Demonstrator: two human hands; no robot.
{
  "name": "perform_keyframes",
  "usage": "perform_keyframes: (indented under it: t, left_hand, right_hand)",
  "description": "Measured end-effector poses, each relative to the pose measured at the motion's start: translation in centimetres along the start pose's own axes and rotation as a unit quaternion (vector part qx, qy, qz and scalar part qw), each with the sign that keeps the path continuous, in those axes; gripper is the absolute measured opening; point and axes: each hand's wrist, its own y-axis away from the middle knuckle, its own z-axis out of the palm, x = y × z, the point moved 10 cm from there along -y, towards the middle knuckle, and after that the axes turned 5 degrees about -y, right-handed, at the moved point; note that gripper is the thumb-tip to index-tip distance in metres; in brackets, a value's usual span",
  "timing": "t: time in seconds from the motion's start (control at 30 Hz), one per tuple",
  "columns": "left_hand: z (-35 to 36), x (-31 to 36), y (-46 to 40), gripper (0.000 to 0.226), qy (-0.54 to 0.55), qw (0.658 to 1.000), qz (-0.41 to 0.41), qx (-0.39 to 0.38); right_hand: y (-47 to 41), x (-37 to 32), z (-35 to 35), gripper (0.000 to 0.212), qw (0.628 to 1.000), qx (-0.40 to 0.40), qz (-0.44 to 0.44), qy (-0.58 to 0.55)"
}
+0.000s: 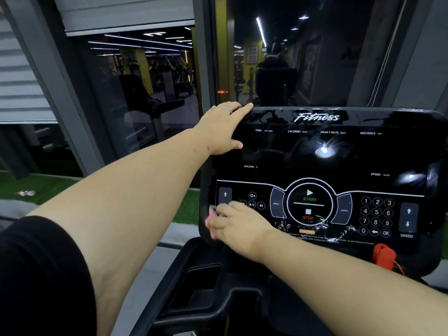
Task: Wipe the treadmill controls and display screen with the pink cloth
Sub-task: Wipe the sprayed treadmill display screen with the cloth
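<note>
The black treadmill console (339, 154) fills the right half of the view, with its dark display screen (303, 151) above and the control panel (310, 204) of buttons and a number pad below. My left hand (223, 127) rests on the console's upper left corner, fingers straight over the top edge. My right hand (237, 221) presses the pink cloth (210, 220) against the lower left controls, near the incline arrow; it is blurred by motion. Only a pink edge of the cloth shows under the fingers. Wet streaks lie below the STOP button.
A red safety clip (384, 255) hangs at the console's lower right. Black cup-holder recesses (201, 284) sit below the panel. Beyond the console are a window frame (203, 57) and dark glass reflecting the gym; green turf (48, 187) lies outside at left.
</note>
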Motion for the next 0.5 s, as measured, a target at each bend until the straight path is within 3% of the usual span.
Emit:
perform_keyframes:
  t: [0.1, 0.17, 0.3, 0.4, 0.5]
  left_hand:
    - [0.0, 0.0, 0.0, 0.106, 0.001, 1.0, 0.002, 0.003]
    - [0.1, 0.0, 0.0, 0.106, 0.0, 1.0, 0.0, 0.005]
    - [0.1, -0.1, 0.0, 0.107, 0.001, 1.0, 0.004, 0.004]
    - [0.1, -0.3, -0.1, 0.106, 0.003, 1.0, 0.001, 0.002]
    - [0.1, -0.1, -0.2, 0.106, -0.003, 1.0, 0.003, 0.009]
  right_hand:
    - [1.8, -0.3, 0.7, 0.018, 0.998, -0.036, -0.06, 0.004]
    - [0.8, 1.5, -0.6, 0.008, 0.998, -0.027, -0.046, 0.042]
    - [-1.3, 3.6, -2.7, 0.037, 0.999, 0.04, 0.023, 0.005]
    - [1.3, 0.9, 1.3, 0.025, 0.998, -0.03, -0.051, 0.017]
    - [5.9, 3.7, 0.7, 0.023, 0.994, -0.087, -0.018, -0.059]
